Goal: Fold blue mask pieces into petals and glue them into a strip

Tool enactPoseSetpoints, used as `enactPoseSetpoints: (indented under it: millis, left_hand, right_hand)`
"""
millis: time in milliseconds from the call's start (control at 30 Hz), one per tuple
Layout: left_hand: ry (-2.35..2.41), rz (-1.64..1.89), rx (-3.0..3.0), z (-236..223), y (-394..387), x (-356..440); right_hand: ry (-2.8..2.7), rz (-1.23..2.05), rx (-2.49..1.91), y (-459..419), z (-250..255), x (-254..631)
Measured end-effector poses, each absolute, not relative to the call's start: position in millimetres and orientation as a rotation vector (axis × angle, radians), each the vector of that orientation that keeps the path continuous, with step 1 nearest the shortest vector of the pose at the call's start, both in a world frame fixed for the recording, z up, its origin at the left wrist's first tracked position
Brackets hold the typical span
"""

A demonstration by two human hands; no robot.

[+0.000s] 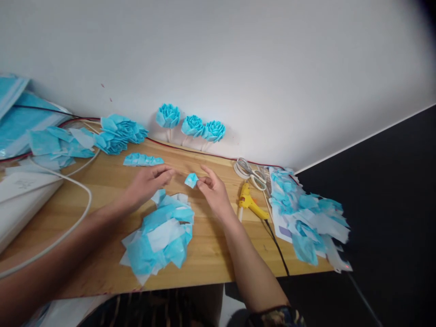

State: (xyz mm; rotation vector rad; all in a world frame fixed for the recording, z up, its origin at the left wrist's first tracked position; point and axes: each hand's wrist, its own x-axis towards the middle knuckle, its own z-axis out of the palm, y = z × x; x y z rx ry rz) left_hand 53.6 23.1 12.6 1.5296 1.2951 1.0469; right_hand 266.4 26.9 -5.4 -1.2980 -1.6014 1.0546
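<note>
Between the thumb and fingers of my right hand [214, 188] is a small folded piece of light blue fabric [191, 180]. My left hand [151, 181] hovers just left of it, fingers curled together and slightly blurred, with nothing showing in them. Beyond that hand lies a row of small folded blue pieces [143, 160] on the wooden table [211, 245]. Nearer to me, below both hands, a loose pile of blue and white fabric pieces [163, 240] is spread out.
Three blue fabric flowers [192, 126] on white stems lean against the wall. More blue flowers [119, 131] lie at the left, near a white cable [86, 204]. Scissors [257, 177], a yellow glue gun [251, 202] and a heap of blue scraps [306, 218] occupy the right side.
</note>
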Motion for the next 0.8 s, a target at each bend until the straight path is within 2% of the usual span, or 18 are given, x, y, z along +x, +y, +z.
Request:
enactPoseSetpoints:
  millis: [133, 267, 400, 567, 667, 800]
  left_hand:
    - [1.307, 1.231, 1.442, 11, 28, 49]
    - [1.38, 1.274, 1.388, 14, 30, 44]
    - [1.413, 1.337, 1.361, 19, 32, 32]
    - [1.477, 1.388, 1.376, 22, 37, 20]
    - [1.548, 1.249, 1.471, 23, 41, 17]
    - [1.696, 0.751, 1.931, 23, 41, 14]
  right_hand:
    - [-1.914, 0.57, -1.542, 30, -3, 272]
    - [-2.024, 0.325, -1.529, 20, 22, 288]
    - [-2.158, 0.094, -1.654, -1, 46, 339]
    - [-2.351, -0.204, -1.817, -22, 25, 421]
    - [-2.511, -0.163, -1.696, -26, 3, 443]
    - [-2.518, -0.123, -1.692, -19, -10, 447]
